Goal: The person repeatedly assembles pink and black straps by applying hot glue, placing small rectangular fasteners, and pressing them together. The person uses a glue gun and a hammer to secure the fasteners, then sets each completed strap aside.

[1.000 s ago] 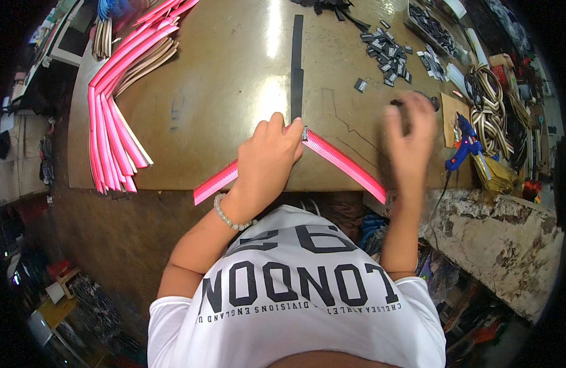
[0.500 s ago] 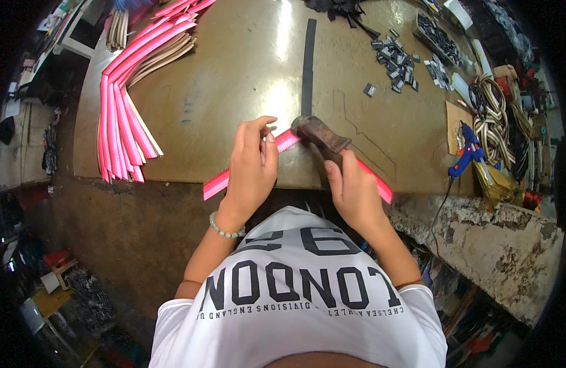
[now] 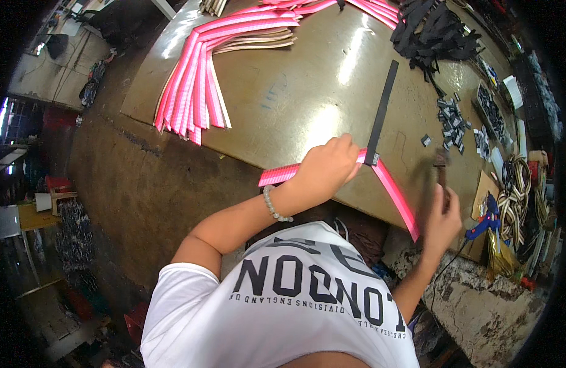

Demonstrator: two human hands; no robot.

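A bent pink strip lies along the near edge of the table, with a long black strap running away from its bend. A small dark label shows where strap and strip meet. My left hand is closed over the pink strip, just left of that joint; its fingertips are partly hidden. Off to the right, my right hand grips a hammer by its handle, the head raised and blurred, apart from the strip.
Stacked pink strips lie at the left of the brown table. At the far right are a heap of black straps and scattered small black labels. A blue glue gun and coiled cords sit at the right.
The hammer has left the joint and swung right with my right hand. My left hand has come down onto the pink strip beside the joint. The whole view has turned.
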